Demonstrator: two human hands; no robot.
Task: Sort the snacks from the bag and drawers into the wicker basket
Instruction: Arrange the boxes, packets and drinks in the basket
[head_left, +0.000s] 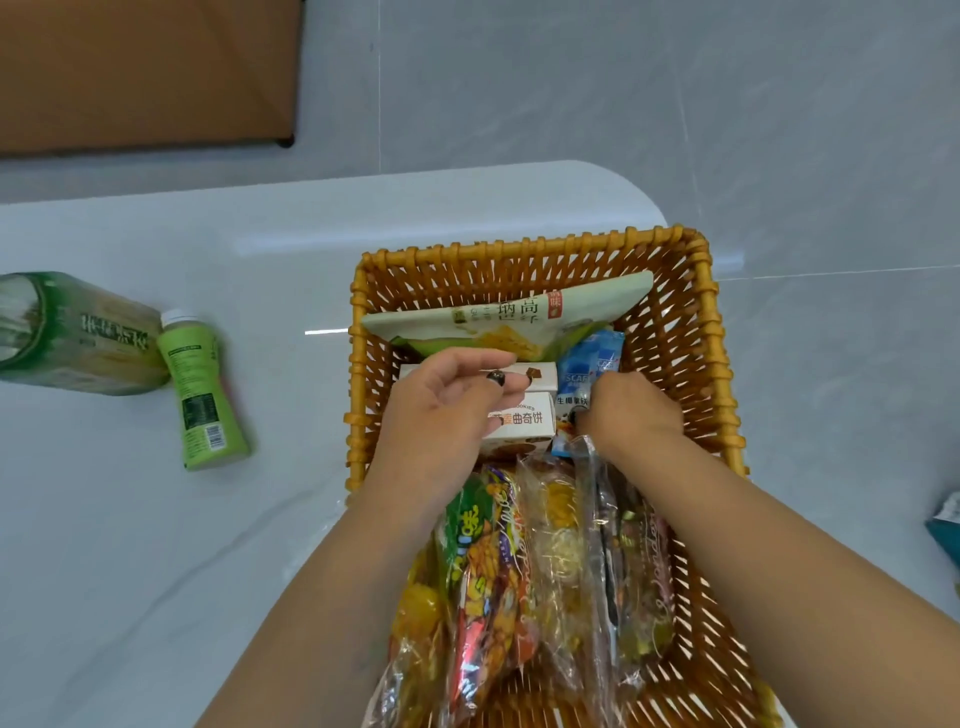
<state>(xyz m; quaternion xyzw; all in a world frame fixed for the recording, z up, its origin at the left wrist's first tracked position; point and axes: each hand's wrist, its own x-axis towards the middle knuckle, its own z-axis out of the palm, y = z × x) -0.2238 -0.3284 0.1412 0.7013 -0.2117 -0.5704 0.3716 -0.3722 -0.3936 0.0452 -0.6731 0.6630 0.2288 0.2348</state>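
The wicker basket (696, 332) stands on the white table, right of centre. At its far end leans a green-and-white snack pack (519, 317). In front of that lie white cookie boxes (524, 421), with a blue coffee pack (597, 358) to their right. Several clear and colourful snack bags (519, 561) fill the near half. My left hand (441, 415) hovers over the cookie boxes with its fingers loosely curled and nothing in them. My right hand (628, 410) reaches down beside the blue coffee pack, thumb in front and fingers behind it, fingertips hidden.
A small green bottle (202, 389) and a larger green bottle (78, 332) lie on the table (208, 545) to the left of the basket. A teal object (945, 525) shows at the right edge. The table's rounded far corner is just behind the basket.
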